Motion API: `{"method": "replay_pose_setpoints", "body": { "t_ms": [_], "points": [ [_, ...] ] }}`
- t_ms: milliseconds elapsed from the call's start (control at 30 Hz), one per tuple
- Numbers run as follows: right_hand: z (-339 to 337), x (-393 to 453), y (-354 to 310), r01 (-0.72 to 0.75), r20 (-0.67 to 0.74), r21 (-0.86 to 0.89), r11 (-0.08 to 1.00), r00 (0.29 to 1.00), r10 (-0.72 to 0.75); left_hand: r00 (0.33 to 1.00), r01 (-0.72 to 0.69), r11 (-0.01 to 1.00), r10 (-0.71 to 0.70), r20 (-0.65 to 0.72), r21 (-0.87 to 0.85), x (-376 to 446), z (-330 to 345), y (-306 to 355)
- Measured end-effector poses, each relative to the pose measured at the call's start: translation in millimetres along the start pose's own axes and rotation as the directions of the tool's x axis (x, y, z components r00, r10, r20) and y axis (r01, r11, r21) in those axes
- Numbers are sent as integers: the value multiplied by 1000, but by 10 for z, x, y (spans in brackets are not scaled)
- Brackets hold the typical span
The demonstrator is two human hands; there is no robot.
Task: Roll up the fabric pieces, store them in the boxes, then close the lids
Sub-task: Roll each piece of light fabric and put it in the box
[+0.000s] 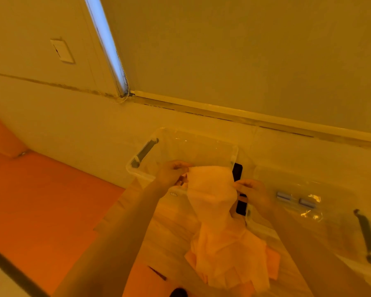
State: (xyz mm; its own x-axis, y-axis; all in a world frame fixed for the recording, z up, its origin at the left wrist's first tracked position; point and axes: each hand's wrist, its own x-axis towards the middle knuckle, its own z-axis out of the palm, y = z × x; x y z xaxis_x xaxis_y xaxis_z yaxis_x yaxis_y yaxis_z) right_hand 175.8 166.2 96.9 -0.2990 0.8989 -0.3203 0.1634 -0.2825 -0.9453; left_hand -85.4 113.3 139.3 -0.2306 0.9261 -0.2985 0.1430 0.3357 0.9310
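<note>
Both forearms reach forward from the bottom of the view. Between them a pale fabric piece (pixel 212 189) hangs stretched, its upper edge pinched at one corner by the left hand (pixel 171 173) and at the other by the right hand (pixel 253 192), the hands held apart. Its lower end drapes onto a heap of more fabric (pixel 234 260) on the wooden floor (pixel 169 221). Behind stands a clear plastic box (pixel 180 146); a second box (pixel 308 200), seemingly lidded, sits to the right.
</note>
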Motion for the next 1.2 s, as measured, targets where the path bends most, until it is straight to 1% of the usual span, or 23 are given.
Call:
{"method": "replay_pose_setpoints", "body": {
  "t_ms": [100,200,300,400,500,633,733,833,933,1067,1133,1200],
  "points": [
    [70,-225,120,-31,78,17,999,997,30,999,-30,999,30,-20,17,-237,16,-117],
    [144,-339,265,-46,48,-24,999,998,48,1000,-6,1000,6,-3,13,-472,61,-265],
    [213,-420,339,-66,23,-69,995,997,67,1000,18,997,-20,21,73,-633,115,-445],
    [247,-534,365,-25,35,-123,992,999,29,994,70,994,-77,82,88,-744,164,-563],
    [264,-655,390,5,65,-138,990,998,4,987,92,994,-99,124,64,-793,222,-636],
    [252,-780,461,-13,104,-139,990,994,28,986,65,997,-69,151,31,-817,312,-676],
    [212,-821,525,-41,73,-84,996,996,47,985,67,998,-68,160,9,-814,373,-687],
    [199,-846,559,-88,41,-2,996,995,88,988,73,997,-70,136,-13,-792,423,-700],
    [201,-866,580,-123,24,12,992,992,123,987,91,995,-83,135,-52,-796,467,-692],
    [189,-925,647,-125,77,53,991,990,120,978,129,987,-111,176,-93,-866,522,-741],
    [195,-963,691,-111,85,26,994,991,108,977,144,985,-126,173,-97,-920,543,-793],
    [205,-1007,737,-97,91,-39,995,991,100,975,164,983,-147,168,-87,-976,556,-840]
  ]
}}
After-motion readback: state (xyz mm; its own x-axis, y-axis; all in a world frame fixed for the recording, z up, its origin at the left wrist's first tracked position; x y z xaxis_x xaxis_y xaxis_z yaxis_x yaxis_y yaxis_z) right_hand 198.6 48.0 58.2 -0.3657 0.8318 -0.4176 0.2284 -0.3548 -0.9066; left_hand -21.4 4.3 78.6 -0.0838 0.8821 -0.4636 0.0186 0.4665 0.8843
